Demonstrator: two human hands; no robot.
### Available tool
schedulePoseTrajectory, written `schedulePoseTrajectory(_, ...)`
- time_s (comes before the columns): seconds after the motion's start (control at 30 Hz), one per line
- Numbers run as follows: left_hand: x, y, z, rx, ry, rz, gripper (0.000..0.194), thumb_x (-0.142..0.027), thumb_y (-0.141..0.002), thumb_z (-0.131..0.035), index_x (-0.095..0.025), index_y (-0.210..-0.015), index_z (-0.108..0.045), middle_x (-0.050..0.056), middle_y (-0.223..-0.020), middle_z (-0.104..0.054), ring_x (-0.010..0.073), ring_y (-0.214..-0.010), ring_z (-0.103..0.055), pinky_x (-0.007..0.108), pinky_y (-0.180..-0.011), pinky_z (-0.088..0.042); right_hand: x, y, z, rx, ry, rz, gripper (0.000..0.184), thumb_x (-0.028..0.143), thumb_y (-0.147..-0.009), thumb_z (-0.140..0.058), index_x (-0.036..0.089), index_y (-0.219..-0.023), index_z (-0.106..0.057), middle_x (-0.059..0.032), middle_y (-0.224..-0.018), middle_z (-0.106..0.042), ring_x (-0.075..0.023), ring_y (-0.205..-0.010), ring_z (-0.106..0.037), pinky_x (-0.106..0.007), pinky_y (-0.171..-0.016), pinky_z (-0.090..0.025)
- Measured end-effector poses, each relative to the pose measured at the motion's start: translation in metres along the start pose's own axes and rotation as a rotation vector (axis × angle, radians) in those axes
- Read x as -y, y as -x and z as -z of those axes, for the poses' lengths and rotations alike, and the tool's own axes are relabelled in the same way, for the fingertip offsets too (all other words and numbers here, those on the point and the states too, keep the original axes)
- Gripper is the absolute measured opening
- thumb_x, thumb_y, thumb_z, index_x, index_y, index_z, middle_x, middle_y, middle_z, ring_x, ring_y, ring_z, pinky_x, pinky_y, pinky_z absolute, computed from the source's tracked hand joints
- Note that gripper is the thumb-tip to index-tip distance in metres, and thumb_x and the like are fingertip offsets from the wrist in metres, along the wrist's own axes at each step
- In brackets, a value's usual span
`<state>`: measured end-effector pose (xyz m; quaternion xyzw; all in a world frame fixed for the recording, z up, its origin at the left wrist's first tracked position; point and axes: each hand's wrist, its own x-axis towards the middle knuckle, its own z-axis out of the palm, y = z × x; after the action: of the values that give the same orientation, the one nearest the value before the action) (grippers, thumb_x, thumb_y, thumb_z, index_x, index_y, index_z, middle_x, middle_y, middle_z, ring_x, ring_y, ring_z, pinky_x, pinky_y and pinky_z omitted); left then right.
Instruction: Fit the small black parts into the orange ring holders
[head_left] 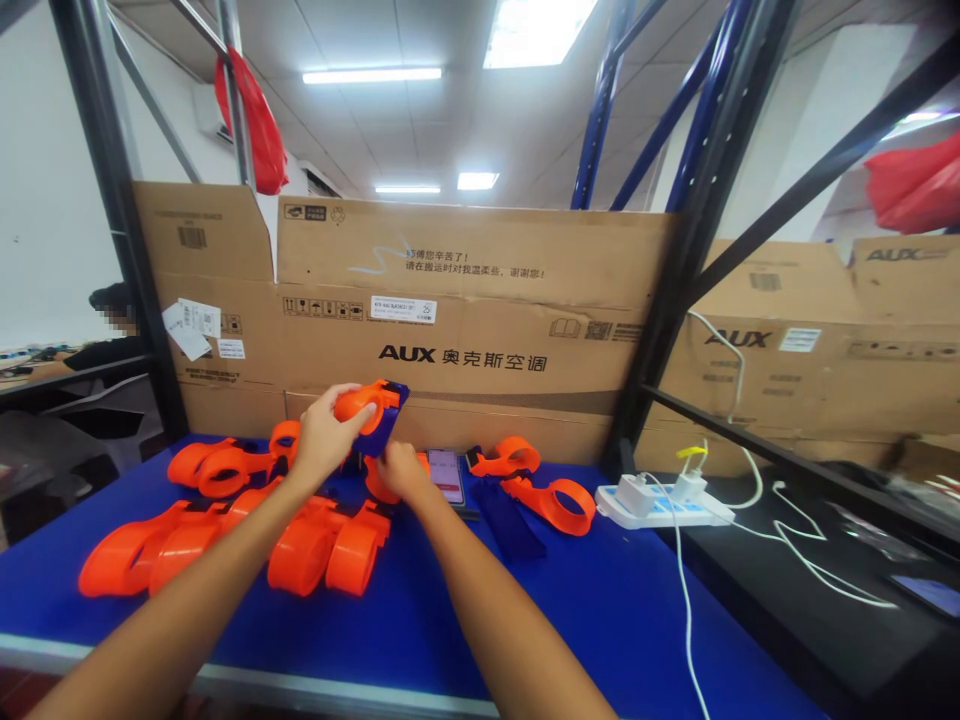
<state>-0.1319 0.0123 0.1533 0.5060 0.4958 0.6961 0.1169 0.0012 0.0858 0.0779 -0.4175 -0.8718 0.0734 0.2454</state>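
Observation:
My left hand [328, 430] is raised above the table, its fingers closed round an orange tape dispenser [369, 408] with a black part at its tip. A dark blue flat piece [386, 428] shows just behind and below that dispenser; I cannot tell whether it is attached. Close by on the lower right, my right hand [403, 468] has its fingers curled at the blue piece's lower end, and what they grip is hidden. Another orange dispenser [381, 484] lies partly behind the right hand. Several more orange dispensers [352, 552] rest on the blue tabletop [420, 620] around my forearms.
A phone [445, 476] lies beyond my right hand. Right of it are a dark blue strip [510, 522] and orange dispensers [559, 505]. A white power strip [660, 505] with cables sits at the right edge. Cardboard [465, 300] walls the back between black posts. A person [112, 330] sits far left.

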Motion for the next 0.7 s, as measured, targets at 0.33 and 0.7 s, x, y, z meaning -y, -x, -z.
schedulePoseTrajectory(0.33, -0.007, 0.002, 0.003, 0.042, -0.013, -0.029, 0.044, -0.038, -0.070, -0.084, -0.019, -0.108, -0.073, 0.009, -0.099, -0.077, 0.0255, -0.088, -0.074, 0.035, -0.074, -0.061, -0.001, 0.003, 0.009, -0.048, -0.227, 0.214, 0.053, 0.019, -0.076, -0.075, 0.026, -0.128, -0.066, -0.0040, -0.134, -0.068, -0.0276, -0.120, -0.064, -0.035, -0.102, -0.049)
schedulePoseTrajectory(0.7, 0.003, -0.004, 0.001, 0.071, 0.016, -0.018, 0.047, -0.038, -0.074, -0.082, -0.019, -0.115, -0.072, 0.011, -0.103, -0.077, 0.0242, -0.080, -0.074, 0.033, -0.062, -0.061, -0.003, 0.000, 0.009, 0.033, -0.334, 0.453, 0.084, 0.012, -0.061, -0.077, 0.023, -0.142, -0.056, -0.0091, -0.154, -0.049, -0.0322, -0.142, -0.043, -0.043, -0.120, -0.032)
